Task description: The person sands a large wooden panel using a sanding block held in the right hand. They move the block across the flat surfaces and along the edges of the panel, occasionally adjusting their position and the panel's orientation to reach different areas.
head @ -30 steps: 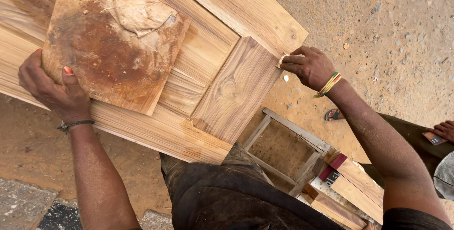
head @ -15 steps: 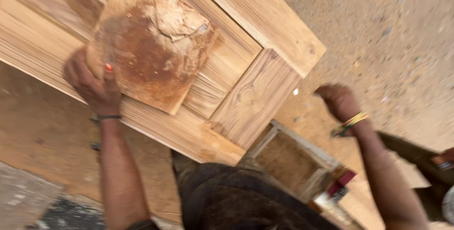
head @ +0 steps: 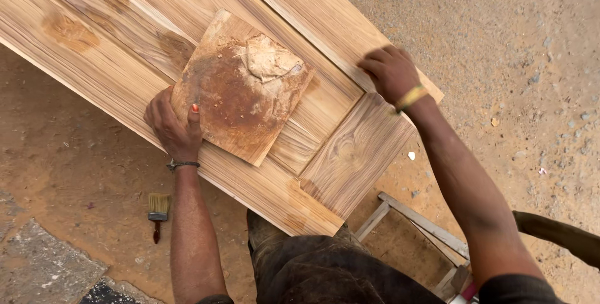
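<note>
Square wooden board (head: 240, 88) lay flat on top of a long panelled door (head: 350, 154), tilted like a diamond, over the door's recessed middle panel. Looked thin, plywood-like, upper face stained rusty brown and caked. Pale putty lump (head: 267, 59) sat near its upper corner, beige, smeared, with crusted edges. Darker brown stain spread from the middle toward the lower left edge; small crumbs dotted over it.

Left hand (head: 172, 123) gripped the board's lower left edge, thumb on top, fingers wrapped under the edge: grip closed on the board. Thumbnail showed red. Dark band on the left wrist.

Right hand (head: 389, 71) rested on the door's far rail, just beyond the joint with the cross rail, well apart from the board. Fingers curled down against the wood; could not tell whether anything was pinched in that grip. Coloured bangles on the right wrist.

Door itself pale raw timber with strong brown grain, raised frame rails, a short cross rail with swirling grain at the near end. Ran diagonally from upper left to lower right, near end overhanging a wooden stand (head: 419, 223) seen below it.

Small paintbrush (head: 158, 211) lay on the dirt ground (head: 525, 60) to the left, wooden handle, light bristles, well apart from both hands. Ground sandy, reddish, scattered with pebbles. Dark dusty trousers (head: 325, 273) visible at the bottom of the view.
</note>
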